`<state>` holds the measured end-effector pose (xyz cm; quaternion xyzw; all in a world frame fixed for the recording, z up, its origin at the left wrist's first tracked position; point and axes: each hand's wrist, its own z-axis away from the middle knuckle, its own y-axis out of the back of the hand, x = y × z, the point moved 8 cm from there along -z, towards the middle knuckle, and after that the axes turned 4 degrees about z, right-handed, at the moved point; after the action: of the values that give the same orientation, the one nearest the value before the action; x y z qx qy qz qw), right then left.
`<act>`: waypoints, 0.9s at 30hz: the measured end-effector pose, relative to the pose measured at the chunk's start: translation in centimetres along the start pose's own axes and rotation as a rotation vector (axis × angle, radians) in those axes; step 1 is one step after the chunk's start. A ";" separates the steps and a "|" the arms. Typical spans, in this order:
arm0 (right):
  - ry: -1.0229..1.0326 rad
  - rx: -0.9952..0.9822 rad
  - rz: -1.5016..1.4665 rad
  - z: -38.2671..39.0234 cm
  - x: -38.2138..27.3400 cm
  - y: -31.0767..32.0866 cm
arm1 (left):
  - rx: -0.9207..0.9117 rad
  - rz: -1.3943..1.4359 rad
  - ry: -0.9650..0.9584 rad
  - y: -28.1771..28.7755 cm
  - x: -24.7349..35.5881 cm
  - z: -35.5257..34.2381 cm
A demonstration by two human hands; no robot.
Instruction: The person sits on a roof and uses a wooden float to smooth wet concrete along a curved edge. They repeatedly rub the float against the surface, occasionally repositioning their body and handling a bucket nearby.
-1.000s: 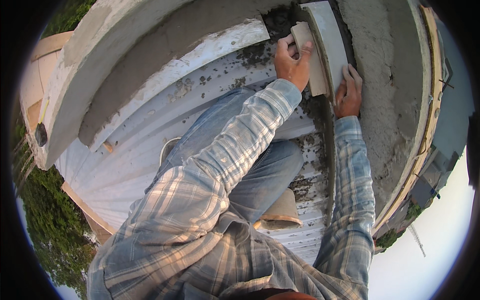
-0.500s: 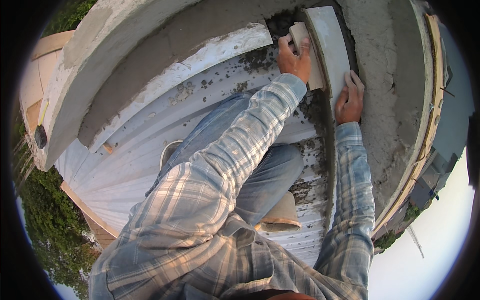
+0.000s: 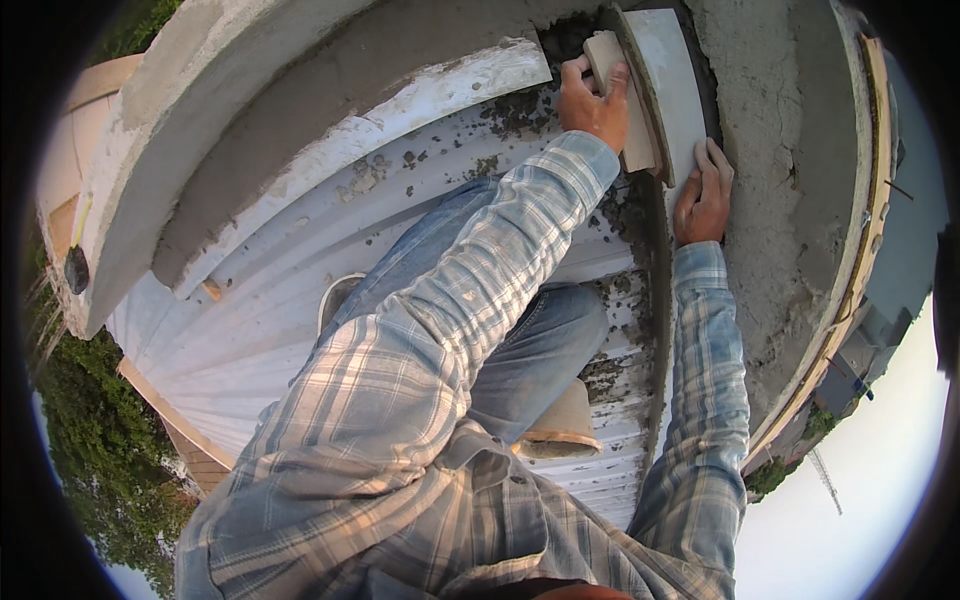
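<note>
My left hand (image 3: pixel 597 103) is closed round the block-like grip of a wooden float (image 3: pixel 637 135). The float's flat board stands on edge, up against the left side of a long pale strip (image 3: pixel 668 88) with a grey, mortar-smeared edge. On the strip's right edge rests my right hand (image 3: pixel 703 198), fingers bent together over the rim and thumb on the pale face; the fingertips lie beside the rough concrete. Dark wet mortar (image 3: pixel 567 38) is heaped just beyond the float. What my left palm covers is hidden.
A curved pale ledge with mortar (image 3: pixel 440 92) runs to the left below a concrete wall (image 3: pixel 230 85). Corrugated white sheeting (image 3: pixel 250 330) spattered with mortar lies under my bent legs. Rough concrete (image 3: pixel 770 230) rises on the right, edged by a wooden strip (image 3: pixel 858 270).
My left hand and the float have shifted slightly farther away and to the right along the strip. The right hand keeps its place on the strip's edge.
</note>
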<state>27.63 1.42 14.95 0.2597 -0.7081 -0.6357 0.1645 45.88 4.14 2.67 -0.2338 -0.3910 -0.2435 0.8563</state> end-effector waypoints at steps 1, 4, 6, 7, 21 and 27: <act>0.010 0.011 0.003 -0.3 -0.2 -0.1 | 0.008 -0.010 0.026 0.0 -1.0 -0.6; 0.006 0.013 0.007 -0.1 -0.1 0.0 | 0.022 0.019 0.113 0.0 -2.1 0.0; -0.033 0.005 -0.009 -0.2 0.0 0.2 | -0.026 0.092 0.196 -0.5 -3.1 1.2; -0.030 0.005 -0.001 0.0 0.1 0.2 | -0.049 0.129 0.236 -0.7 -3.6 2.1; 0.036 -0.006 0.020 0.2 -0.2 0.0 | 0.013 0.033 0.057 0.1 -1.0 -1.4; 0.003 0.000 0.027 -0.1 -0.3 0.1 | -0.027 0.024 0.212 0.3 -1.4 -1.2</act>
<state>27.96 1.50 15.09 0.2510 -0.7114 -0.6329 0.1743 45.96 4.02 0.76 -0.2230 -0.2922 -0.2620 0.8923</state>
